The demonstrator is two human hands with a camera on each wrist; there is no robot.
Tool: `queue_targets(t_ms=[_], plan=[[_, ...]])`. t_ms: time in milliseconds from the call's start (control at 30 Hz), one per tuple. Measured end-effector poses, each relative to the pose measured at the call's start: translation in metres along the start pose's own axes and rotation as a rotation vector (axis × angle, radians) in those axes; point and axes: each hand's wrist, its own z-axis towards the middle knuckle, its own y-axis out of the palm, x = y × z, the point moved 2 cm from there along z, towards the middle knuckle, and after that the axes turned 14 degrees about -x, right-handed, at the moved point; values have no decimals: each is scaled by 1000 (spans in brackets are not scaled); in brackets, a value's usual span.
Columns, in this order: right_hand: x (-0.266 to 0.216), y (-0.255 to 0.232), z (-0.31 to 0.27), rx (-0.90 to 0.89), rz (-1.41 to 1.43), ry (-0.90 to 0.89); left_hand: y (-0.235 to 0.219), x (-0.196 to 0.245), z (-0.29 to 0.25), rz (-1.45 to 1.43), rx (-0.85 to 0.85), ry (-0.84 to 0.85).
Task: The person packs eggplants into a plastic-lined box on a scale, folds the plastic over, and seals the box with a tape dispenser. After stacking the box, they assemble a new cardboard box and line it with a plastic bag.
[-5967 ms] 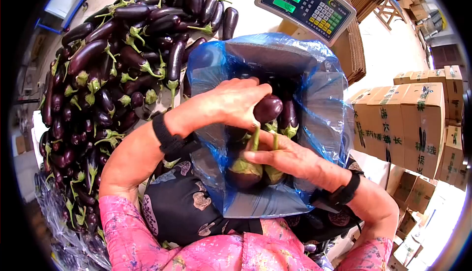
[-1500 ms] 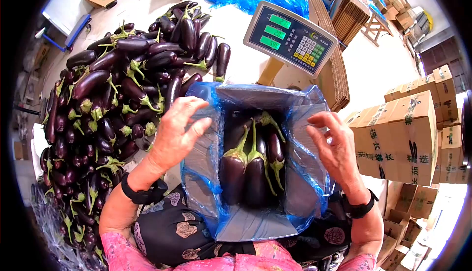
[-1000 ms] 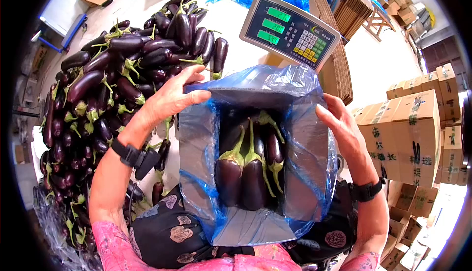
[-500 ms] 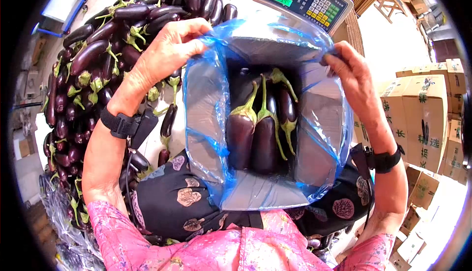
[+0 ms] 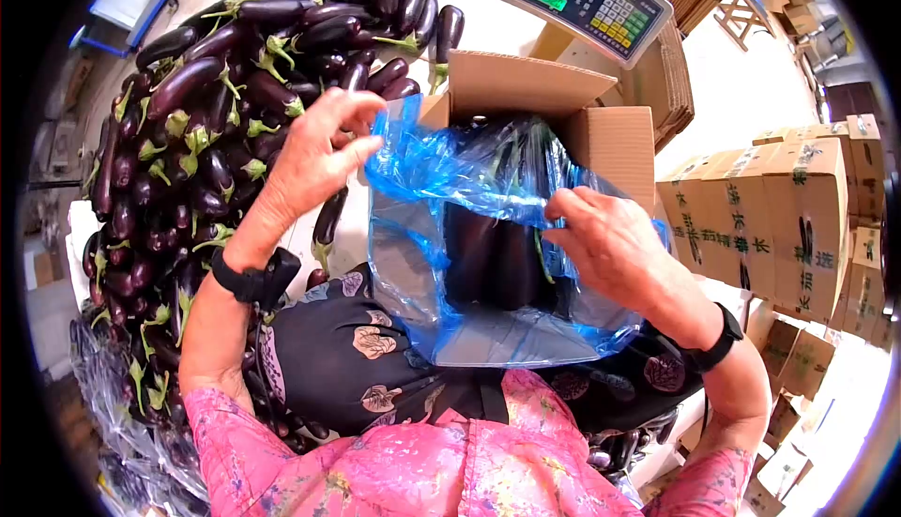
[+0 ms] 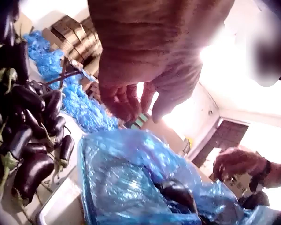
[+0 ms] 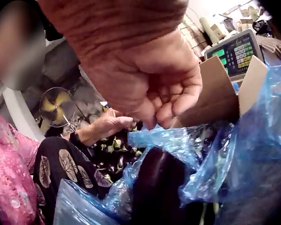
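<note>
A cardboard box [image 5: 619,146] stands at the person's lap, lined with a blue plastic bag [image 5: 413,165]. Dark purple eggplants [image 5: 497,259] lie inside, the far ones under the clear blue film. My right hand [image 5: 610,245] pinches the edge of the film over the middle of the box; the right wrist view shows its thumb and fingertips together above the bag [image 7: 164,136]. My left hand [image 5: 319,160] is at the bag's far left corner, fingers loosely bent, with a gap between thumb and fingers. The left wrist view shows that hand [image 6: 150,70] above the film [image 6: 126,178].
A big heap of eggplants [image 5: 216,123] spreads on the left. Beyond the box stands a scale display [image 5: 582,1] beside flattened cardboard [image 5: 671,95]. Packed cartons [image 5: 760,226] are stacked on the right. Clear plastic [image 5: 122,414] lies at the lower left.
The bag's far side has come toward the person over the eggplants, baring the box's flaps. The right hand has moved inward and down, the left slightly down. Earlier, both hands were among the eggplants.
</note>
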Motion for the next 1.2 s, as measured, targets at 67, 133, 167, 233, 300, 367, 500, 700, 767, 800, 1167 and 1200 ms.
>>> queue_targets(t_ms=[67, 133, 167, 233, 300, 367, 500, 700, 767, 800, 1167, 1200], plan=[[-10, 4, 12, -307, -24, 123, 12, 8, -3, 21, -281, 88], [-13, 26, 19, -403, 13, 55, 31, 23, -3, 0, -503, 157], [-10, 40, 24, -429, 55, 47, 42, 16, 0, 65, -577, 207], [7, 59, 45, -185, 125, 117, 59, 5, 10, 183, -455, 345], [17, 53, 50, 197, 212, 162, 67, 5, 24, 246, -387, 301], [24, 50, 50, 232, 254, 181, 78, 16, 30, 422, -474, 150], [28, 65, 61, 108, 229, 314, 118, 30, 31, 634, -577, 71], [30, 55, 76, -5, 406, 314, 124, 25, 35, 362, -532, -122], [34, 51, 78, -43, 428, 304, 125, 19, 36, 365, -567, -141], [34, 41, 75, -95, 533, 284, 121, 24, 38, 350, -620, -146], [37, 13, 43, -140, 512, 246, 95, 20, 72, -69, -798, -82], [39, 3, 42, -159, 552, 208, 92, 16, 79, -171, -889, -116]])
